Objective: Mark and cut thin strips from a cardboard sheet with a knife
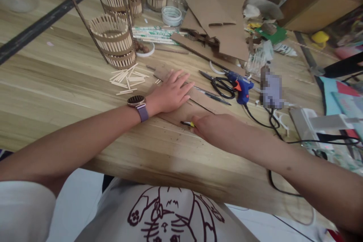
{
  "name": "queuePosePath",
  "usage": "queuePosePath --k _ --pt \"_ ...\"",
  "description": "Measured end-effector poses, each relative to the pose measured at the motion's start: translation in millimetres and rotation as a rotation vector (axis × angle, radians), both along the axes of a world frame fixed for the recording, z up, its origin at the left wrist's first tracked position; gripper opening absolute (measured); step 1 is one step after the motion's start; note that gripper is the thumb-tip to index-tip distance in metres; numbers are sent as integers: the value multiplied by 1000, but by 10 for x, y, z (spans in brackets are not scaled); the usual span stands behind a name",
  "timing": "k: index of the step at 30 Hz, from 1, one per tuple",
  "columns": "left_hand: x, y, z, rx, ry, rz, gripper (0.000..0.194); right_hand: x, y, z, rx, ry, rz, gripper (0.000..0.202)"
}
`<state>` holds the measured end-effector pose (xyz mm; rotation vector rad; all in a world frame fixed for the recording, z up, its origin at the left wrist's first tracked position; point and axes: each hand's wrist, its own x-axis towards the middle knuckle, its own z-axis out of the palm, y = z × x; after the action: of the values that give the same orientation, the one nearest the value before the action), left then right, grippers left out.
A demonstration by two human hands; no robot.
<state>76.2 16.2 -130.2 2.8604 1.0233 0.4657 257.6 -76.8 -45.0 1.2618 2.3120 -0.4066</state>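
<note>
**Cardboard under both hands, blade tool at its near edge**

Flat cardboard piece (176, 116) lies on the counter (147, 151), in front of the person. A dark line runs lengthwise between the hands; slit or edge, cannot tell. Dark crumbs are scattered at the near side.

Left hand (171, 92): palm down, fingers somewhat apart, pressing the cardboard, clamped on nothing. Right hand (211, 126): fingers together around a small yellow-and-dark tool (187, 123), apparently a cutter, its dark tip showing toward the left.

Stage, as judged: well short of finished here. The piece is flat and bare, with loose sticks (137, 83) unattached beyond the left wrist. Further out, a stick-ringed basket (115, 45) stands with its bands and sticks already joined.

Just beyond the hands: a pen (215, 97), black-handled scissors (224, 87), a blue glue gun (241, 85). Farther off: larger cardboard sheets (232, 41), tape rolls (171, 17).
</note>
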Motion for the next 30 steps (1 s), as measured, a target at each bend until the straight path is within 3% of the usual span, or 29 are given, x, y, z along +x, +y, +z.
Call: queuePosePath --k 8,12,16,19,25,30 --pt "-7 -7 -9 14 -23 -17 50 292 -325 90 21 -30 -83 24" --pt "-11 -16 -5 26 -23 -20 50 494 -287 93 -9 -28 -66 31" --pt "3 -26 4 24 -17 -10 49 676 -177 210 -98 67 -69 41" --pt "20 -28 0 27 -13 -3 50 530 -119 265 -51 61 -119 42" --pt "30 -9 -31 39 -15 8 52 -201 11 166 -6 -56 -116 34" --pt "25 -14 -32 54 -14 15 52 -360 89 110 0 -38 -95 35"
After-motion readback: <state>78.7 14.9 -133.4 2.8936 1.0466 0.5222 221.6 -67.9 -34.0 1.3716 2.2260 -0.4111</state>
